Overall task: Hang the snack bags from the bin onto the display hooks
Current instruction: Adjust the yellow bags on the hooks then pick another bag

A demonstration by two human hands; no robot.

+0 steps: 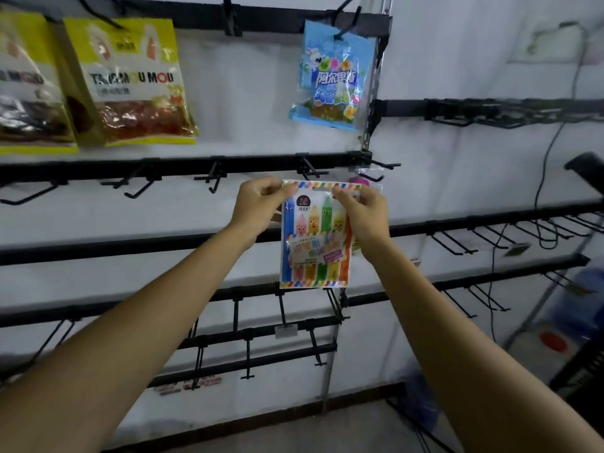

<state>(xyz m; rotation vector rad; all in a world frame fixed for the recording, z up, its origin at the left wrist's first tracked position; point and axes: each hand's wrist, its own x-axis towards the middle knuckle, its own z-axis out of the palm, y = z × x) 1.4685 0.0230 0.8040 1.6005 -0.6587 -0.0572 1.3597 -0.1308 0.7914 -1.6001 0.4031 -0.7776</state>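
Progress looks partial: two yellow bags [130,83] hang above the left part of the middle rail [196,165], and a blue bag [333,76] hangs above its right end. Most hooks on that rail and on the rails below it stand bare, so much hanging seems left. The bin is out of view.

A striped bag [315,243] printed with crayon figures is held upright just under the rail, its top edge close beneath a hook [310,170] but not yet threaded on. The left hand [258,207] pinches its top left corner and the right hand [362,214] pinches its top right corner. The hang slot lies between the two pinches, and the body dangles below both hands. Something pink shows behind the bag's top right corner; I cannot tell what.
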